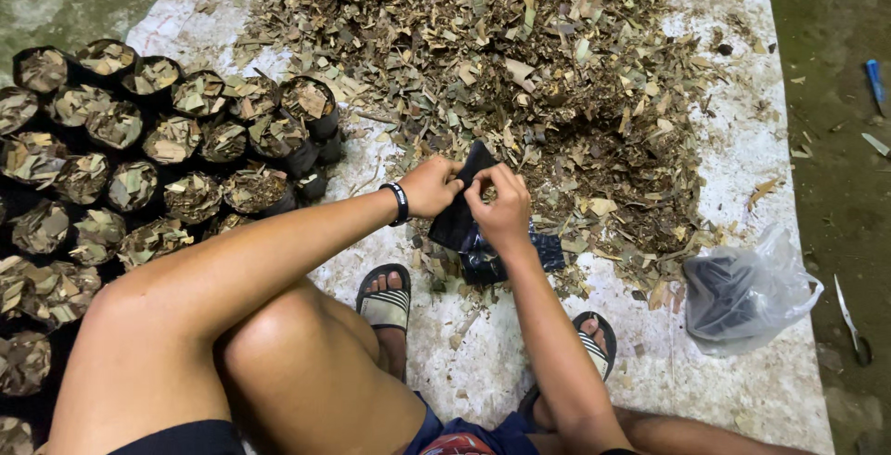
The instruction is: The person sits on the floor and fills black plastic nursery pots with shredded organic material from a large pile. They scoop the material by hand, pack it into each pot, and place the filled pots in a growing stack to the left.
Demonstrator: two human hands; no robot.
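Both hands pinch the black bag's (461,218) upper rim: left hand (430,186) and right hand (501,209) on opposite sides; leaf pile (520,65) lies directly beyond.

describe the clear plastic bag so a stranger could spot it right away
Start at the big heap of dry leaves on the white sheet. At its lower right edge lies the clear plastic bag, crumpled, with a dark stack showing through, unlike the leaf-filled black pots far left.

Two hands (432,186), about thirty leaf-filled black bags (172,140), one clear plastic bag (752,293).
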